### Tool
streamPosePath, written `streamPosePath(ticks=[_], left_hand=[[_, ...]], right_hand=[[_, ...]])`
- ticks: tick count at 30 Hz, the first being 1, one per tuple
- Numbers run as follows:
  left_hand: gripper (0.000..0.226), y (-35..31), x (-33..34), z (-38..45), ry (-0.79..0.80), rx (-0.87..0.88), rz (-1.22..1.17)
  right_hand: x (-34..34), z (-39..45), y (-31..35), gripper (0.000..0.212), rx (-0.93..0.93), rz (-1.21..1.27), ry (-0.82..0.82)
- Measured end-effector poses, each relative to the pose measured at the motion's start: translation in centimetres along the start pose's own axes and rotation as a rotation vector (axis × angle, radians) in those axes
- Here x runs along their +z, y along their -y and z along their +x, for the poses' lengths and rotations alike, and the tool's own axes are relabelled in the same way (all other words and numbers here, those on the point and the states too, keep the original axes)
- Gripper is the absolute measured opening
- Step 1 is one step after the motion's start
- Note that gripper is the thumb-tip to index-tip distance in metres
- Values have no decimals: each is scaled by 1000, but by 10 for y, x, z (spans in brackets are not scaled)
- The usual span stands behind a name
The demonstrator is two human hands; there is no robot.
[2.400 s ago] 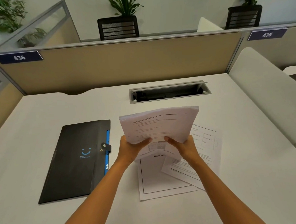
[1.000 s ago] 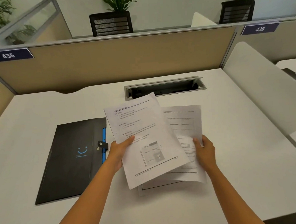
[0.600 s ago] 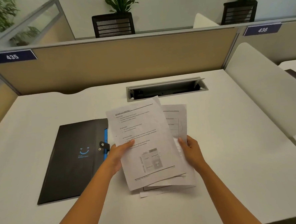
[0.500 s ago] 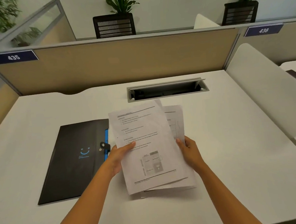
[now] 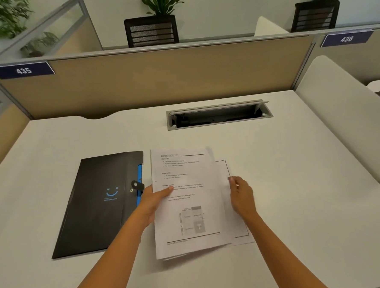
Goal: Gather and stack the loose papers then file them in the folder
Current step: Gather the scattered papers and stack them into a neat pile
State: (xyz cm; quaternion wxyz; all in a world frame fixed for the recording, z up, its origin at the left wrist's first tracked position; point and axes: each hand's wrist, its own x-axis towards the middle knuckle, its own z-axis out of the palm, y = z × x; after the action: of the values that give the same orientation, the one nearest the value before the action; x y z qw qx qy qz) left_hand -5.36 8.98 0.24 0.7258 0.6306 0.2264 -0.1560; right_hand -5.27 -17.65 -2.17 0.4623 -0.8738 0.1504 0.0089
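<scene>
A stack of printed white papers (image 5: 188, 213) lies roughly squared on the white desk (image 5: 298, 192), with one bordered sheet (image 5: 238, 230) sticking out at its right side. My left hand (image 5: 153, 201) grips the stack's left edge, thumb on top of the upper sheet. My right hand (image 5: 241, 196) is at the right edge, fingertips pinching the sheets there. A closed black folder (image 5: 97, 205) with a blue smile print and a snap tab lies flat just left of the papers, beside my left hand.
An open cable tray (image 5: 218, 115) is set into the desk behind the papers. A beige partition (image 5: 158, 79) closes the back, and a white divider (image 5: 349, 116) rises along the right side.
The fanned sheets have been pulled together and turned straight into one stack. My right hand slid the lower sheets leftward under the top page, and both hands now frame the stack's sides.
</scene>
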Motion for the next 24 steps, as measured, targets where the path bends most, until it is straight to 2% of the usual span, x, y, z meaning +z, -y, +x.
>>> streamPosePath(ticks=[1, 2, 5, 8, 11, 13, 17, 18, 22, 24], left_hand=[[41, -1, -2, 0, -17, 9, 3], [41, -2, -4, -1, -30, 17, 1], [41, -2, -10, 0, -52, 22, -13], [41, -1, -14, 1, -63, 8, -14], [43, 2, -16, 1, -69, 4, -15], [45, 3, -16, 2, -68, 7, -14], [45, 5, -14, 2, -68, 4, 1], [45, 5, -12, 3, -64, 2, 10], [45, 7, -3, 7, -57, -5, 39], [45, 9, 3, 8, -59, -16, 39]], right_hand=[[1, 0, -2, 39, 51, -145, -58], [1, -1, -3, 52, 112, -245, -70], [3, -5, 1, 95, 204, -336, -12], [5, -6, 2, 107, 208, -361, 23], [5, -4, 3, 100, 253, -280, 28], [3, -1, 2, 86, 290, -209, 44], [-10, 1, -11, 27, 191, -244, -19], [-17, 1, -14, 24, 164, -206, -46], [-57, 10, -23, 42, 98, -47, -184], [-80, 18, -26, 40, 30, 8, -268]])
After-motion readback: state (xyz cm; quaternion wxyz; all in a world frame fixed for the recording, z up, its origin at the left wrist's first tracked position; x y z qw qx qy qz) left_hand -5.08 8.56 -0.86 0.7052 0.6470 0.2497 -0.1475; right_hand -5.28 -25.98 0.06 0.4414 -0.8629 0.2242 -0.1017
